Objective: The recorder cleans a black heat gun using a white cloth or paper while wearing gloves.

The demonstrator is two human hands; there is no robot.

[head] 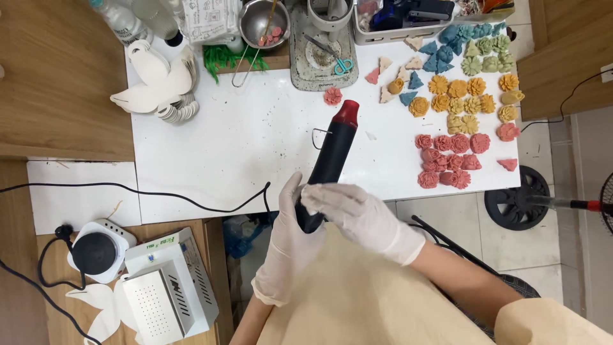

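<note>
A black heat gun (332, 153) with a red nozzle lies slanted over the front of the white table (242, 147), nozzle pointing away from me. My left hand (288, 246), in a white glove, grips its black handle from below. My right hand (357, 214), also gloved, rests across the handle's lower end and presses a small white cloth or tissue against it. A thin wire stand sticks out from the gun's left side.
Rows of small moulded flowers lie at the table's right: pink (447, 160), orange and yellow (460, 96), green and blue (472, 45). One pink flower (332, 96) sits alone. White cut-out shapes (159, 83), a metal bowl (263, 22), a black cord (159, 191), a hot plate (96, 252) and a white box (169, 287) are to the left.
</note>
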